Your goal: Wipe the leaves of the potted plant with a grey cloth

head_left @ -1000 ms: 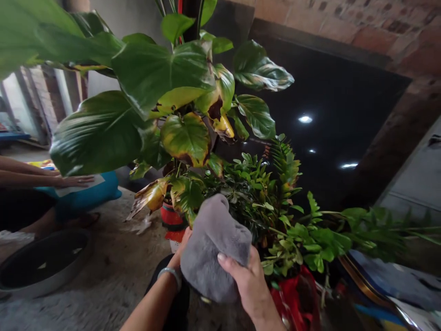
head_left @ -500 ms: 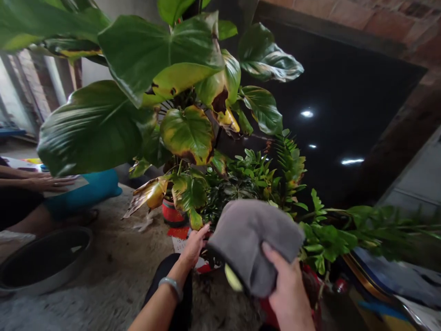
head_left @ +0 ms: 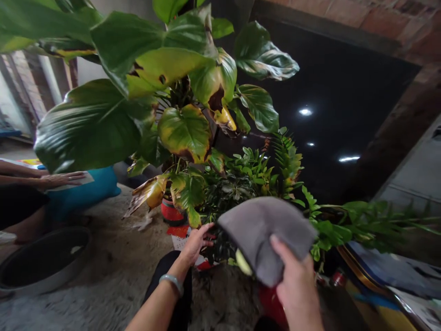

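Observation:
A folded grey cloth [head_left: 267, 230] is gripped by my right hand [head_left: 296, 276], with the thumb on top and the other fingers hidden beneath. A pale yellow patch [head_left: 244, 263] shows under the cloth's left edge; I cannot tell what it is. My left hand [head_left: 199, 242], with a bangle on its wrist, reaches with fingers apart to the dark green foliage [head_left: 220, 216] of a low plant. Whether its fingertips touch the leaves I cannot tell. Above it hangs a large-leaved plant [head_left: 186, 133] with yellowed, browned leaves, in a red pot [head_left: 171, 211].
At left, another person's hand [head_left: 65, 179] rests on a blue item [head_left: 84, 193]. A dark basin [head_left: 44, 262] stands on the rough floor [head_left: 113, 262]. Behind the plants is a dark glossy panel [head_left: 344, 110]. Stacked flat items [head_left: 389, 271] lie at right.
The cloth in my right hand has shifted right and tilted. My left hand has moved slightly, its fingers now more spread beside the foliage. The view has shifted a little.

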A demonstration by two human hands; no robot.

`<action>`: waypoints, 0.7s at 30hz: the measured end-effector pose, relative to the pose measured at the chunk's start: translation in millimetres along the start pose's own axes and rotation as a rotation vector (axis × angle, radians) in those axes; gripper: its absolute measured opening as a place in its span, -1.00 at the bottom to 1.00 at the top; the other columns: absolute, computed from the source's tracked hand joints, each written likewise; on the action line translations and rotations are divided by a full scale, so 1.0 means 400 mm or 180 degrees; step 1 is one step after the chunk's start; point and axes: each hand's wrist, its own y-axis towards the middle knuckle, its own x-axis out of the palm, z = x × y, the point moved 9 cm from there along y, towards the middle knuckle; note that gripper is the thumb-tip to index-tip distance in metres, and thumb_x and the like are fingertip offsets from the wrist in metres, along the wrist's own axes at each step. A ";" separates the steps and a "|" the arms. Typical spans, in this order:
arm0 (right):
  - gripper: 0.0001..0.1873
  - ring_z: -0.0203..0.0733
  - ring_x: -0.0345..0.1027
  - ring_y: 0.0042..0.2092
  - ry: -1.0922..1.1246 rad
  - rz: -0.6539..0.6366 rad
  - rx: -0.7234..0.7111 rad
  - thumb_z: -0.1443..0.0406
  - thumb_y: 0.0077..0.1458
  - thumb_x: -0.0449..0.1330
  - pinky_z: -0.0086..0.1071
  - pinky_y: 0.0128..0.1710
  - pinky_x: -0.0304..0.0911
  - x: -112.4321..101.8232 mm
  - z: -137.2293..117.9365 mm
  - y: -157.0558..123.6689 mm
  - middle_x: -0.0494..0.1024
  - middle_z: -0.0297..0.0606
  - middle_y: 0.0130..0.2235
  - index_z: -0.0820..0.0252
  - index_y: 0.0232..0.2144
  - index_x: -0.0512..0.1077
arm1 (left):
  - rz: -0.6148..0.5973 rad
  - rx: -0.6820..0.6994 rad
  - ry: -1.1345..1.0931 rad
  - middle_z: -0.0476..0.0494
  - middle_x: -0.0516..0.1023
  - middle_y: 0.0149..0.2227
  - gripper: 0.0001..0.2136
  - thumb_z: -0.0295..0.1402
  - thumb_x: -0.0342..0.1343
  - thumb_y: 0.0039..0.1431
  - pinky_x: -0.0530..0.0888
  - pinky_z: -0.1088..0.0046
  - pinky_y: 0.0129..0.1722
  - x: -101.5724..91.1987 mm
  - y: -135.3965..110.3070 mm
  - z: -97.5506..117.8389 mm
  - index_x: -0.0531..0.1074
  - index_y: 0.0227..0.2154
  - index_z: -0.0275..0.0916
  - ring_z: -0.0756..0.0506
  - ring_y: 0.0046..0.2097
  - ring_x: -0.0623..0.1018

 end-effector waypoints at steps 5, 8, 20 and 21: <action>-0.38 -0.05 0.40 -0.08 0.0656 0.0339 0.0065 0.23 -0.47 0.35 -0.26 -0.16 0.34 0.055 -0.024 0.103 0.59 -0.23 -0.18 0.18 -0.20 0.44 | -0.0056 -0.0128 -0.0295 -0.28 0.53 -0.09 -0.67 -0.21 0.30 -0.23 0.37 0.52 -0.54 0.034 -0.015 -0.004 0.54 -0.38 -0.32 -0.02 -0.42 0.48; -0.54 0.07 0.47 -0.28 0.0475 -0.0094 0.0829 0.26 -0.56 0.35 -0.13 -0.27 0.38 0.081 0.138 0.026 0.61 -0.12 -0.37 0.26 -0.42 0.49 | -0.0114 -0.0111 -0.0287 -0.25 0.56 -0.22 -0.60 -0.16 0.32 -0.30 0.36 0.50 -0.53 0.035 -0.015 -0.006 0.54 -0.37 -0.32 -0.04 -0.42 0.46; -0.45 -0.08 0.43 -0.14 0.0679 0.0255 0.0345 0.22 -0.48 0.38 -0.27 -0.15 0.33 0.026 0.046 0.033 0.60 -0.31 -0.28 0.16 -0.28 0.45 | -0.0195 -0.0095 -0.0050 -0.13 0.52 -0.41 -0.61 -0.12 0.32 -0.32 0.34 0.47 -0.49 0.032 -0.010 -0.008 0.52 -0.45 -0.32 -0.06 -0.41 0.45; -0.47 -0.08 0.43 -0.15 0.0754 0.0214 0.0438 0.23 -0.47 0.37 -0.26 -0.15 0.33 0.039 0.062 0.049 0.60 -0.31 -0.29 0.15 -0.29 0.45 | -0.0130 -0.0110 -0.0060 -0.13 0.52 -0.39 -0.61 -0.14 0.33 -0.31 0.34 0.48 -0.50 0.029 -0.011 -0.010 0.52 -0.43 -0.32 -0.05 -0.42 0.45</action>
